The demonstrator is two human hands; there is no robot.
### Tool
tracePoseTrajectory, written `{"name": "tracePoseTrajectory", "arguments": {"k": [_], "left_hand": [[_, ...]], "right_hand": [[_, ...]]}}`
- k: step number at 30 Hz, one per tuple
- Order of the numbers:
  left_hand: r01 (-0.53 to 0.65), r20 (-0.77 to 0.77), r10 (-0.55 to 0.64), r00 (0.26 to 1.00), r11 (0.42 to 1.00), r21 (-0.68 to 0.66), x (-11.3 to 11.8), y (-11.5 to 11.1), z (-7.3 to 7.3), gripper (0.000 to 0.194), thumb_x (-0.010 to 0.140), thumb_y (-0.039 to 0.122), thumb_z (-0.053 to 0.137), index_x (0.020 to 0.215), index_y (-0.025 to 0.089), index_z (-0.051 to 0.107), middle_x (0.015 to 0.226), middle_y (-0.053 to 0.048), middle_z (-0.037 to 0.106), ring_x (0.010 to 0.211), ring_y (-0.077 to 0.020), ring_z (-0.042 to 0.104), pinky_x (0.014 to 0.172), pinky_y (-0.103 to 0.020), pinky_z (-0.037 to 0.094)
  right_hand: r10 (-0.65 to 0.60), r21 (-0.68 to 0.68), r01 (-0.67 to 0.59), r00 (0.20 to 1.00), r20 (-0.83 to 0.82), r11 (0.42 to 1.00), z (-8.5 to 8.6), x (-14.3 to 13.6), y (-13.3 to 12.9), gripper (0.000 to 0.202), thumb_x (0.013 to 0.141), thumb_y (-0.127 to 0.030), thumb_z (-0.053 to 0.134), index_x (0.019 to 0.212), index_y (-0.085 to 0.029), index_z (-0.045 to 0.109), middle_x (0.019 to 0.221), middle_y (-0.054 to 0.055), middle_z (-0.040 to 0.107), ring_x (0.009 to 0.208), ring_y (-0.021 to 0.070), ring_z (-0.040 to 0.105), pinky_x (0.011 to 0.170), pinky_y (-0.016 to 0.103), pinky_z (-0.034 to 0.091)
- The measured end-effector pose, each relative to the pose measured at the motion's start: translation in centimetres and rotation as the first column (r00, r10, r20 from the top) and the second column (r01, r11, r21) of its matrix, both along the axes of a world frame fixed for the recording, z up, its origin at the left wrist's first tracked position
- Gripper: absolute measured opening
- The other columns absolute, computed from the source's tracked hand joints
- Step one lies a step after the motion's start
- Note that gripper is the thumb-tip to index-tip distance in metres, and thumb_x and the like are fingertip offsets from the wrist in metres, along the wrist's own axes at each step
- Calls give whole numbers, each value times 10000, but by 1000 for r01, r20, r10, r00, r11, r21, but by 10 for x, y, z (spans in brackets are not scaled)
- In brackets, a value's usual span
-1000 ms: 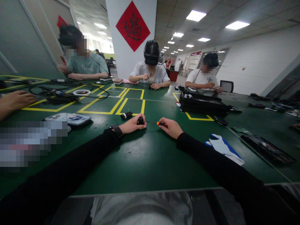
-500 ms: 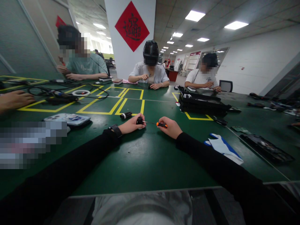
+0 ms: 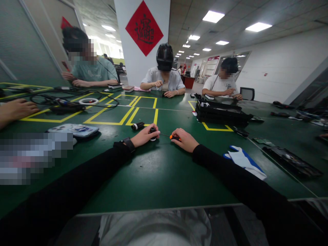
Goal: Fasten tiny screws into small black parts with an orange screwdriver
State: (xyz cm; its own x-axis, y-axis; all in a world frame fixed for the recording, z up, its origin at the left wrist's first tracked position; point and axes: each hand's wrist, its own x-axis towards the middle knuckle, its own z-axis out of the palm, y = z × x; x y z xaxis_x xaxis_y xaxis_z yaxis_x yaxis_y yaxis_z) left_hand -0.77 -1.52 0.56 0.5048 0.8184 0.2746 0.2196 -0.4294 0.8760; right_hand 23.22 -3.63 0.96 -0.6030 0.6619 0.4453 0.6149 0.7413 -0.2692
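Screwdriver [image 3: 175, 138], orange-and-black handle, is located between the two hands, over the near half of the green tabletop [image 3: 153, 181]. The grip of the right hand [image 3: 186, 139] is closed around the handle. The thin shaft points left, toward the small black cylinder [image 3: 153, 130]. The pictures do not show clearly whether the tip touches it.

The grip of the left hand [image 3: 143, 135] is closed around the small black cylinder, which is upright and has a white band near its base. A dark watch [image 3: 128, 145] is worn on the left wrist.

A second black cylinder [image 3: 137, 126], with a white ring, lies on its side just beyond the left hand. A patterned case [image 3: 73, 128] lies farther left; behind it are black cables [image 3: 61, 102] and a co-worker's hand [image 3: 19, 108]. On the right, a white-and-blue glove [image 3: 244, 162] lies beside the right sleeve. A black housing [image 3: 222, 114] stands beyond it, and a long black part [image 3: 292, 161] lies farther right. Three people [image 3: 164, 80] sit along the far side.
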Motion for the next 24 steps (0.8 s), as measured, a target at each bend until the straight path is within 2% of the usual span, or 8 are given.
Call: {"name": "tracePoseTrajectory", "arguments": {"k": [5, 10, 16, 19, 21, 24], "left_hand": [[-3, 1, 3, 1000, 1000, 23, 1, 0, 0, 225, 784, 372, 506, 850, 163, 451, 744, -14, 607, 700, -116, 557, 679, -260, 426], [-9, -11, 9, 1000, 999, 33, 1, 0, 0, 219, 787, 367, 502, 851, 163, 452, 742, -16, 609, 703, -120, 564, 688, -266, 429], [-36, -35, 38, 999, 998, 60, 1, 1, 0, 238, 770, 384, 513, 833, 163, 450, 723, -3, 604, 682, -117, 560, 675, -263, 435], [-43, -56, 47, 997, 996, 84, 0, 1, 0, 244, 759, 389, 525, 824, 166, 451, 718, 5, 600, 679, -116, 558, 678, -262, 435], [-40, -61, 46, 997, 995, 92, 0, 1, 0, 242, 758, 387, 525, 828, 167, 452, 720, 6, 600, 687, -118, 560, 687, -265, 435], [-38, -59, 43, 997, 995, 89, 0, 1, 0, 238, 761, 386, 520, 832, 169, 451, 723, 5, 600, 695, -121, 563, 692, -269, 436]], "right_hand": [[32, -33, -31, 999, 20, 999, 0, -1, 3, 210, 851, -314, 455, 966, -157, 534, 915, 65, 543, 856, 166, 460, 784, 298, 366], [81, -46, -80, 997, 16, 996, -2, -1, 8, 279, 908, -250, 298, 874, -155, 559, 897, 60, 547, 851, 154, 461, 822, 305, 348], [87, -54, -94, 989, -116, 994, -7, 1, 11, 139, 834, -234, 460, 915, -155, 540, 924, 63, 536, 876, 159, 469, 811, 296, 367], [85, -81, -101, 980, -181, 992, -7, 1, 10, 170, 792, -240, 524, 939, -155, 522, 923, 53, 532, 853, 152, 478, 788, 283, 379], [73, -105, -94, 980, -187, 990, -7, 0, 10, 180, 792, -256, 525, 940, -154, 522, 914, 46, 534, 840, 146, 480, 776, 276, 380], [21, -125, -44, 983, -180, 991, -8, 0, 13, 169, 847, -262, 427, 893, -150, 545, 883, 45, 537, 829, 142, 476, 775, 276, 370]]}}
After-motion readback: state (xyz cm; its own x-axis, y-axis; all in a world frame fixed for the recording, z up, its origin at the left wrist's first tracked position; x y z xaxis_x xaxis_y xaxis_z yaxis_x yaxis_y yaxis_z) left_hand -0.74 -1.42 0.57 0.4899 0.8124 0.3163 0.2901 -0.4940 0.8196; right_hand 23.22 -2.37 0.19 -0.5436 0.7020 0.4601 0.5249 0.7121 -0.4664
